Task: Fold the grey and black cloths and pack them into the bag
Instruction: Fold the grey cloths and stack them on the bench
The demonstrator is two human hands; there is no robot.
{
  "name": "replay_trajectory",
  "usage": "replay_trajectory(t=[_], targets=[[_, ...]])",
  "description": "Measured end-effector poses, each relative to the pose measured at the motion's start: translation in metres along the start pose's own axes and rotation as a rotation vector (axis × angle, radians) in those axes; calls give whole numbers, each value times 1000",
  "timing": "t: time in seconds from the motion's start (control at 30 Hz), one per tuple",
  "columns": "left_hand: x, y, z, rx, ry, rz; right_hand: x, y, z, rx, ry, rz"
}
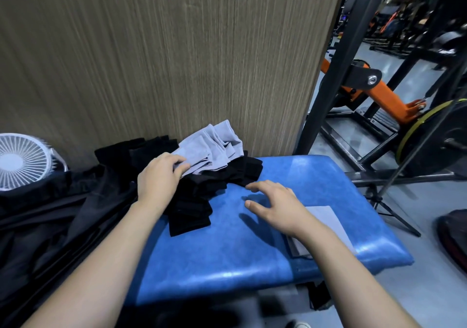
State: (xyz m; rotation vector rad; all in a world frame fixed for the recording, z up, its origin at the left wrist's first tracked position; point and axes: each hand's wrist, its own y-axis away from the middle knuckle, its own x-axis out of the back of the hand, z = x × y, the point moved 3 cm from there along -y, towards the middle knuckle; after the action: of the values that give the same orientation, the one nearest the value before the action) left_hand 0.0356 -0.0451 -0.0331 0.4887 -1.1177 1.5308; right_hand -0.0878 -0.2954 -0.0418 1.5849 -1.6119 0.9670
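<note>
Fabric of a dark bag [50, 214], as far as I can tell, slumps off the bench's left edge, with a white fan [22, 160] behind it. Next comes the left hand [159, 178], fingers curled over the near left corner of the grey cloths [212, 148] and pinching them. Those cloths fan out along the blue bench [227, 252] at its far edge, against the wood-grain panel [151, 49], their long axis running away and to the right from the grip. Under and beside them the black cloths [199, 201] spill toward the bench's middle. The right hand [275, 206] hovers just right of the black pile, fingers spread and holding nothing. Beneath its wrist, near the right edge, lies a flat folded grey cloth [326, 219]. Judging by this, the left hand is nearer the grey stack and would draw it toward the bench's near edge.
</note>
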Motion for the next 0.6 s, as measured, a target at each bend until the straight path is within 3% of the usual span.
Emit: replay_trajectory(t=[0.1, 0.3, 0.6], targets=[[5, 1, 4, 10, 37, 62, -4, -4, -9, 13, -28, 14], [25, 6, 11, 36, 360, 153, -12, -11, -26, 18, -139, 45], [59, 24, 4, -2, 808, -151, -33, -33, -70, -63, -527, 138]])
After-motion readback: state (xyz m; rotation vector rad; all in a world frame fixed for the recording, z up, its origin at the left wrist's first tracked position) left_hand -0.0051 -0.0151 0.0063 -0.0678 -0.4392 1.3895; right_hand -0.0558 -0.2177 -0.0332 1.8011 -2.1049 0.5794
